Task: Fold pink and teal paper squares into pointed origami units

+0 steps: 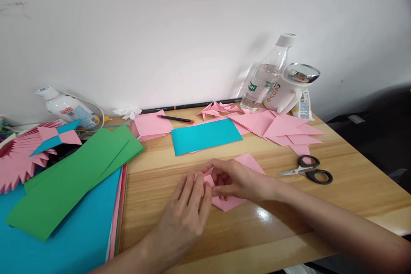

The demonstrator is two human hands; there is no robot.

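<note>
1. Paper (249, 163), pink and folded, lies on the wood-grain surface (144, 188) beneath the left hand (189, 205) and right hand (236, 178)
2. Left fingers rest close together over its left part; whether they grip it, I cannot tell
3. Right thumb and curled fingers are clamped on its folded edge, beside the left fingers
4. Beyond lies a blue paper rectangle (207, 137); black-handled scissors (302, 170) lie to the right, near folded pink pieces (282, 126)

Your wood-grain table (150, 197) holds a folded pink sheet (248, 163) near centre frame, black-handled scissors (302, 171) at right, a clear bottle (263, 79) and white mug (280, 93) upper right, coloured sheets (88, 222) lower left
</note>
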